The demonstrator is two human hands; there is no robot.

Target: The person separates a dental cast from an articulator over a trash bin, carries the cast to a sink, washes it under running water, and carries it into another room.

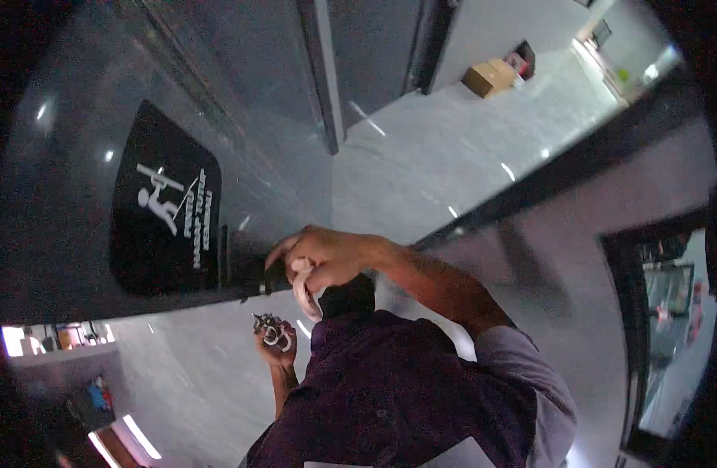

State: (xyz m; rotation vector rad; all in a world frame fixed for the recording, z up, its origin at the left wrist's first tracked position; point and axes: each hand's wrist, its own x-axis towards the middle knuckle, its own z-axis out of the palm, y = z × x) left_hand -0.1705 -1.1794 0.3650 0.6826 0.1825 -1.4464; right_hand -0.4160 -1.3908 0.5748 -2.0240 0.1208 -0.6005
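Note:
A dark grey door panel (77, 226) with a black sign (132, 249) fills the left side. At the panel's end my right hand (327, 253) reaches across my chest, its fingers bent round the dark edge by a small metal fitting (263, 288). A pale curved strip (304, 296) shows beneath that hand; what it belongs to is unclear. Lower down, my left hand (277, 351) is closed round a small bundle of dark and silvery pieces with a white loop (279, 335). The bundle's exact kind cannot be made out.
Beyond the door, a grey polished floor (405, 171) stretches to a cardboard box (489, 78) near the far wall. A dark beam-like edge (561, 148) crosses at the right, above a dark-framed opening (619, 312). Behind my left hand lies more grey floor (187, 374).

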